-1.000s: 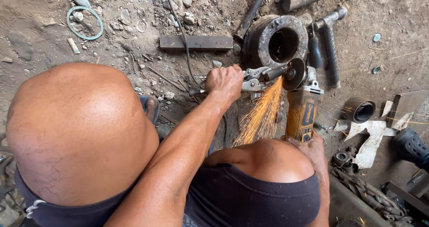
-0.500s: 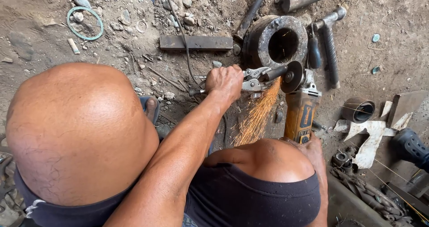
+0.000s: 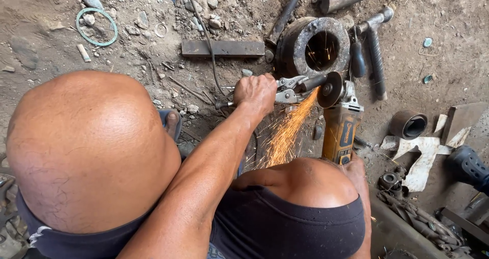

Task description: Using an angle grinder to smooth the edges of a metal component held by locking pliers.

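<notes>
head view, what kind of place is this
Probably an outdoor metalworking or repair yard: bare dirt ground, an angle grinder throwing sparks, and scattered steel scrap such as a heavy metal ring.

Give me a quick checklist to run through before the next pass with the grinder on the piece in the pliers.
1. Left hand closed on the silver locking pliers: ok.
2. Dark metal rod clamped in the pliers' tip: ok.
3. Right hand on the yellow angle grinder: ok, though mostly hidden by the knee.
4. Disc meeting the rod: ok.
5. Orange sparks clear of bare skin: not ok, they fly toward the knees.
6. Black cable away from the disc: ok.
</notes>
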